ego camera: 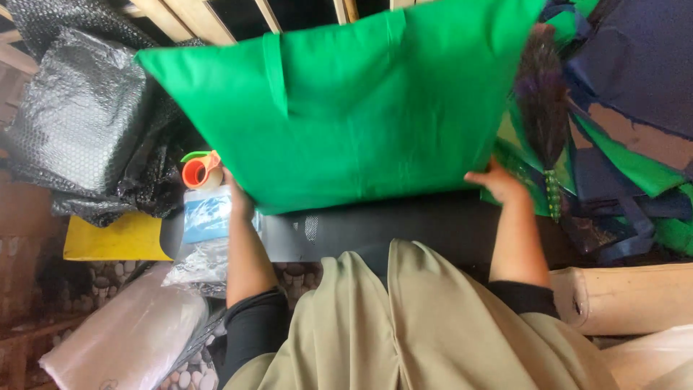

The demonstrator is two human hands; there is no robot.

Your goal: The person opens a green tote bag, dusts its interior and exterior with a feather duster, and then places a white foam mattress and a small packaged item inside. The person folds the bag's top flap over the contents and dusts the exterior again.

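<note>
At nine o'clock, crumpled black bubble wrap (pixel 79 123) is lying in a heap, and below it a yellow sheet (pixel 115 238) is showing flat. At seven o'clock a roll of pale plastic film (pixel 123 339) is resting on a pebbled floor (pixel 191 375).

Just right of the bubble wrap, an orange tape dispenser (pixel 201 170) is sitting above a clear plastic packet with blue inside (pixel 206 217). The left hand (pixel 238 201) is reaching up beside these, touching the lower left edge of the green fabric bag (pixel 346 108); its fingers are hidden behind the cloth, so whether they are clenched cannot be told.

The green fabric bag is filling the centre from ten to two o'clock, being held up and spread wide, tilted with its right corner higher. A sewn strap is running down its face. Beneath it a black counter (pixel 404 227) is stretching across at six o'clock, above the person's beige garment.

At three o'clock the right hand (pixel 498 180) is pressing against the bag's lower right corner, its fingers curling onto the fabric and grasping it. Just beside it a dark feathery duster (pixel 541 101) is hanging, with a pile of green and navy fabric pieces (pixel 628 144) lying behind. At four o'clock a tan cardboard roll (pixel 628 296) is lying sideways.
</note>
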